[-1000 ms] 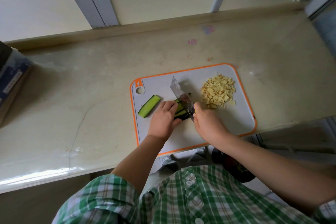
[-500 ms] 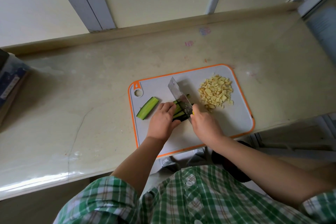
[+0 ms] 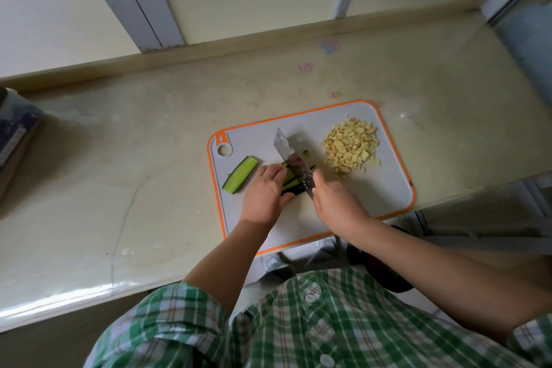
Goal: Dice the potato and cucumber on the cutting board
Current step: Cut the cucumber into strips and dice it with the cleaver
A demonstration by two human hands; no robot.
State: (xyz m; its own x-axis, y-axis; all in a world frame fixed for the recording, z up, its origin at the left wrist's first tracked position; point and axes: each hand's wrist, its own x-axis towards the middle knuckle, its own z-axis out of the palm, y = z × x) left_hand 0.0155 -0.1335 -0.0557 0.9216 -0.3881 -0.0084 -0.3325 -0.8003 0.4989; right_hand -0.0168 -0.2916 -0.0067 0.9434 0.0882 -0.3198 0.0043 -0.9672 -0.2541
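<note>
Grey, orange-rimmed cutting board (image 3: 373, 197) on pale surface (image 3: 149, 158), near front edge. Left hand (image 3: 264, 194) grip: fingers curled over cucumber strips (image 3: 289, 181) at board centre, pinning them down. Right hand (image 3: 336, 203) grip: closed round handle of knife (image 3: 291, 157); handle itself hidden. Blade runs across strips, just beside left fingertips. Separate cucumber piece (image 3: 240, 175) lies left of hand, apart. Diced potato (image 3: 351, 148) heaped at board's far right. Small cucumber bit (image 3: 306, 153) beside blade.
</note>
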